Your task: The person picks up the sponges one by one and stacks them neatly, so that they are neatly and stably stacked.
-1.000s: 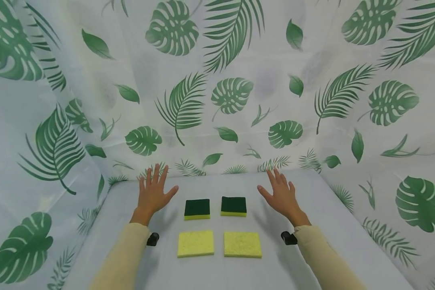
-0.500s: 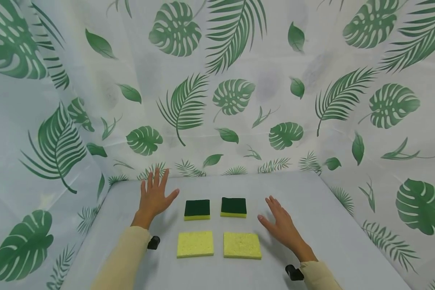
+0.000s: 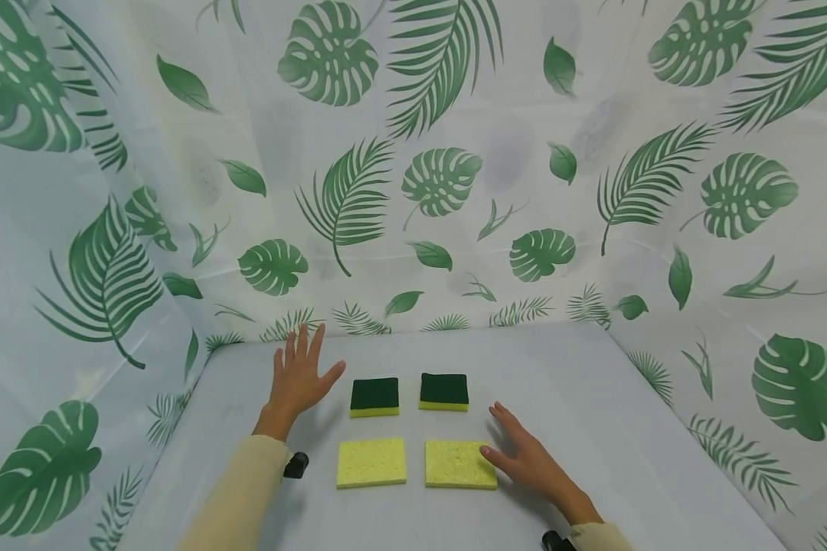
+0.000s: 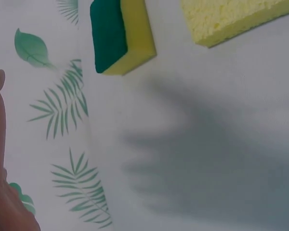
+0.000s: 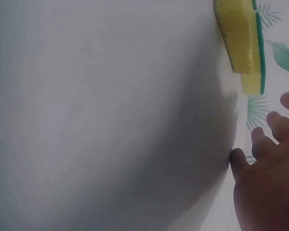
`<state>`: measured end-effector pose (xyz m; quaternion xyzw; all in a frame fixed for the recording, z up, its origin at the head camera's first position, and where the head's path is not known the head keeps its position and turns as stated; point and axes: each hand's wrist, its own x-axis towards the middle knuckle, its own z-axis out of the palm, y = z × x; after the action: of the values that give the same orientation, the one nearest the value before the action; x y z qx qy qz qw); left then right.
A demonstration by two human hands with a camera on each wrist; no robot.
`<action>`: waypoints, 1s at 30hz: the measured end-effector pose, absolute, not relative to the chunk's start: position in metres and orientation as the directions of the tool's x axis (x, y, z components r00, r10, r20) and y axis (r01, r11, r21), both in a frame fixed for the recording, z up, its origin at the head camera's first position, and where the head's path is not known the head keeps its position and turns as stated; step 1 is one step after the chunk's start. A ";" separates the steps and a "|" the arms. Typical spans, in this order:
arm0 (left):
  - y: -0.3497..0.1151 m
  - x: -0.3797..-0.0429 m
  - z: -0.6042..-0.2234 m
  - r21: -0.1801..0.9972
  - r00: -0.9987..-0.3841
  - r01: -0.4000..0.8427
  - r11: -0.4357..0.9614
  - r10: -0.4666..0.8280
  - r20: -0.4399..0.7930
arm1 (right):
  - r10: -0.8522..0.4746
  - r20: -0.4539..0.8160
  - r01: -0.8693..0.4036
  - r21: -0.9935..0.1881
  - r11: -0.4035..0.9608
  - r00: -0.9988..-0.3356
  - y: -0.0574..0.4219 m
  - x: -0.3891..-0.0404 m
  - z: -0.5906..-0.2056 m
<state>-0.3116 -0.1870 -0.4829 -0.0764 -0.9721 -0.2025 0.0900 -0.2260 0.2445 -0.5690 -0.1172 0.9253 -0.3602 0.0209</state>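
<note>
Sponge (image 3: 453,464), yellow, just left of right hand (image 3: 532,461), fingers extended, left hand (image 3: 298,384) spread

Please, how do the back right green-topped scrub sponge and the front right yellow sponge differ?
Top: the scrub sponge has a dark green layer over yellow, while the yellow sponge shows only yellow.
Size: in the head view, the yellow sponge looks wider than the scrub sponge.
Cover: the right hand overlaps the yellow sponge in that view, but not the scrub sponge.
Both lie flat on the table.
</note>
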 end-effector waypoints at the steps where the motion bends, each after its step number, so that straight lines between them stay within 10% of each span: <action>1: -0.186 -0.311 -0.483 0.387 -0.971 0.189 0.902 0.114 0.208 | -0.239 0.039 -0.202 -0.675 0.709 -0.970 0.243 -0.224 -0.570; 30: -0.185 -0.291 -0.498 0.462 -0.938 0.282 0.841 0.141 0.317 | -0.386 -0.068 -0.250 -0.657 0.711 -0.920 0.245 -0.220 -0.576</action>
<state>-0.2913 -0.1852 -0.4981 -0.1115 -0.9497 -0.2591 0.1364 -0.2204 0.2452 -0.5757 -0.1731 0.9195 -0.3384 0.1006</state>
